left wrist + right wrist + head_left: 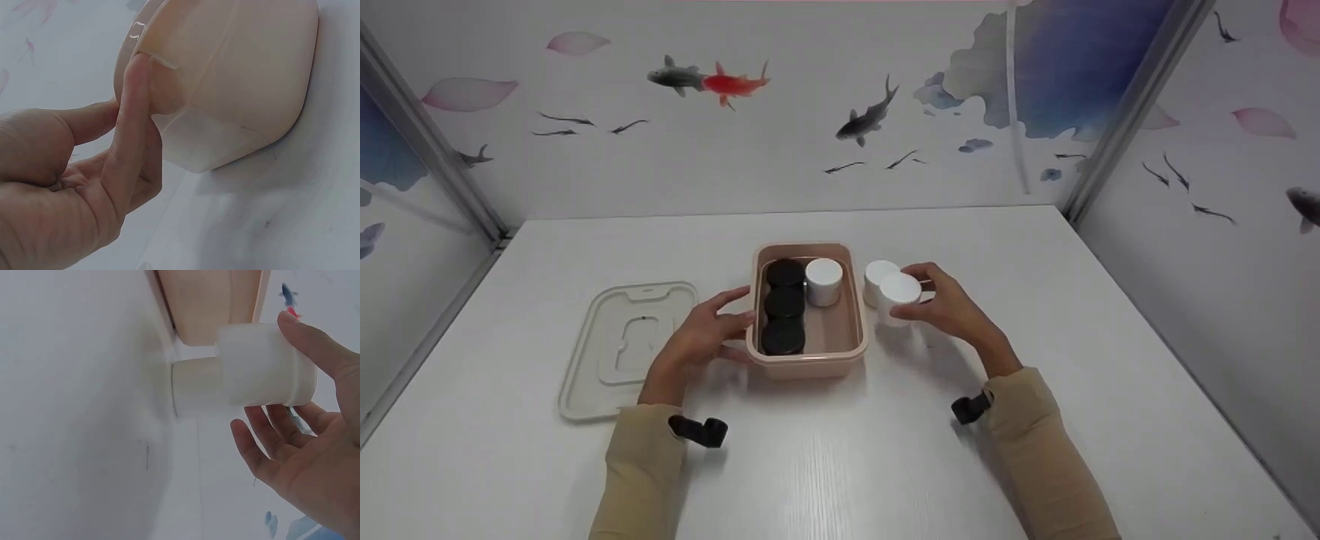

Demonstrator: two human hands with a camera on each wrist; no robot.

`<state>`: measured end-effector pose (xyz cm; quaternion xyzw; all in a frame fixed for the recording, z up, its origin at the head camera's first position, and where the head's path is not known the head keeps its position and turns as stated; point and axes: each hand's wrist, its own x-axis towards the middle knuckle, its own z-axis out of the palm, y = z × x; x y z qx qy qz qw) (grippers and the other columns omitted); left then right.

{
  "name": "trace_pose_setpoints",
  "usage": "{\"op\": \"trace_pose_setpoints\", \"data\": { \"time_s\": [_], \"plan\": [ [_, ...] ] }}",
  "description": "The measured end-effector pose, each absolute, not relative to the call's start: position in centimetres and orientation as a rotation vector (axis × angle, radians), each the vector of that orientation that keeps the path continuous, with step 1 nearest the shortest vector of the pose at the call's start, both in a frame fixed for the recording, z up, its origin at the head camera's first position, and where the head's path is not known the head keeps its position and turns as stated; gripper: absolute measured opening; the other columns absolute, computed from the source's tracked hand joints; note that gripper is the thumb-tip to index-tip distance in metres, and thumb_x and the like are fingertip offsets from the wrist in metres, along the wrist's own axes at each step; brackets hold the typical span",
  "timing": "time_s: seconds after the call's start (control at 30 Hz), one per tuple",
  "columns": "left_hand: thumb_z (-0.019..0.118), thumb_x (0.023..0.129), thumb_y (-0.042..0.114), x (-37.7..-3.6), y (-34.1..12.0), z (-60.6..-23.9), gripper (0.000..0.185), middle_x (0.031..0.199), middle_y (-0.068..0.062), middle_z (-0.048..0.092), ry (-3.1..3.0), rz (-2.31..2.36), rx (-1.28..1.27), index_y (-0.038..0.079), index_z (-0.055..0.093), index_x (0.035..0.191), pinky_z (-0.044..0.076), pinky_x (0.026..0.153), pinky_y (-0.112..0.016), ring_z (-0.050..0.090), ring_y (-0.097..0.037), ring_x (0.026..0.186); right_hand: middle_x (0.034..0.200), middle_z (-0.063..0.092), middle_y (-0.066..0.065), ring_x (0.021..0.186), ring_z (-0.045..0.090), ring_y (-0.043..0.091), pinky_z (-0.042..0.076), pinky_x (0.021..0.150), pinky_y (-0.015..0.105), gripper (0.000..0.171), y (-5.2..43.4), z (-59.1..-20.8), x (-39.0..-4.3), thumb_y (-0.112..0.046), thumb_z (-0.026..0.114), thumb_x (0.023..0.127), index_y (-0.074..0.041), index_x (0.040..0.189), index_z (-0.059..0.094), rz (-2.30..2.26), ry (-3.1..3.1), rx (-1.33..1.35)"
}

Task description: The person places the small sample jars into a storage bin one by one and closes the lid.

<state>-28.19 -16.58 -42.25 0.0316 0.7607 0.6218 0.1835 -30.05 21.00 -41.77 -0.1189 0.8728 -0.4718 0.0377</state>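
A pale pink plastic box (pixel 808 366) stands upright on the table, with several round black-topped containers (pixel 784 303) in a row along its left side and a white round jar (pixel 824 281) at its back right. With thumb and fingers at the rim, my left hand (pixel 701 330) holds the box's left side; in the left wrist view one fingertip (pixel 138 63) presses just under the lip. My right hand (pixel 949 307) grips a white jar (pixel 261 363) between thumb and fingers, raised off the table. Another white jar (pixel 197 387) stands right beside it, partly hidden behind the held one.
A whitish rectangular lid (pixel 585 356) lies flat to the left of the box, partly covered by the left hand and forearm. The white table (pixel 825 465) meets printed panels at the back and sides. Black camera straps (pixel 699 430) sit on both wrists.
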Motion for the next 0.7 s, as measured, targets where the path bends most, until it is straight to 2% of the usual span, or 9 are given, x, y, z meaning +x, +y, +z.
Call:
{"op": "trace_pose_setpoints", "data": {
  "time_s": [0.33, 0.7],
  "plan": [
    [0.056, 0.104, 0.017, -28.0, -16.5, -42.3, 0.063, 0.144, -0.028, 0.053, 2.126, 1.792, 0.049, 0.017, 0.028, 0.159, 0.066, 0.077, -0.039, 0.067, -0.030, 0.115, 0.135, 0.051, 0.012, 0.121, 0.056, 0.029, 0.052, 0.091, 0.036, 0.067, 19.4, -39.8, -28.8, -0.027, 0.081, 0.085, -0.012, 0.141, 0.047, -1.590, 2.665, -0.396],
    [0.058, 0.103, 0.021, -28.1, -16.5, -42.3, 0.064, 0.144, -0.028, 0.053, 2.126, 1.789, 0.056, 0.018, 0.028, 0.160, 0.065, 0.078, -0.039, 0.067, -0.029, 0.115, 0.139, 0.051, 0.012, 0.118, 0.057, 0.030, 0.056, 0.093, 0.037, 0.071, 17.3, -38.5, -27.7, -0.025, 0.079, 0.087, -0.011, 0.147, 0.044, -1.580, 2.670, -0.456]
  ]
}}
